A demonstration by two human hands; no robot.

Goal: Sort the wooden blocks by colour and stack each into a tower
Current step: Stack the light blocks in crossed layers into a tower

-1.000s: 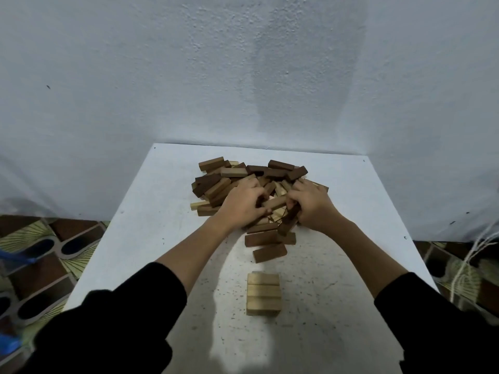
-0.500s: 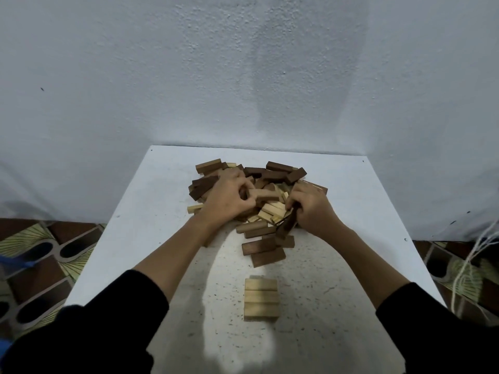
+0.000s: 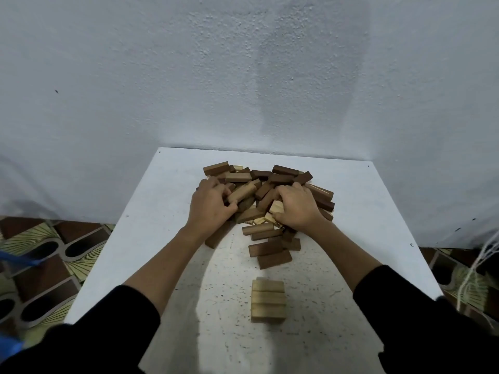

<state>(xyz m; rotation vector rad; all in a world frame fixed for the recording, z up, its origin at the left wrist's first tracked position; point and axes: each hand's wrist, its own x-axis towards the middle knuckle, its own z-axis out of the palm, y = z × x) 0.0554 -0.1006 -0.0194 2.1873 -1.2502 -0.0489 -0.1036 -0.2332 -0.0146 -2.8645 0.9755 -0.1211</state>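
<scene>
A jumbled pile of dark, mid-brown and pale wooden blocks [image 3: 280, 176] lies at the far middle of the white table [image 3: 151, 238]. My left hand [image 3: 210, 209] is dug into the pile's left side, fingers curled round the end of a mid-brown block [image 3: 241, 191]. My right hand [image 3: 298, 210] presses into the right side, thumb and fingers pinching a pale block [image 3: 276, 207]. Two dark blocks [image 3: 270, 253] lie loose just in front of the pile. Nearer me stands a short stack of pale blocks [image 3: 268, 299], three side by side on top.
A pale wall [image 3: 243, 76] rises right behind the table's far edge. Patterned floor tiles [image 3: 40, 265] show on both sides of the table. Thin white cords [image 3: 483, 263] hang at the right edge.
Both hands have shifted within the pile, the left a little left, the right toward the centre. Blocks under them have been shuffled. The pale stack has not moved.
</scene>
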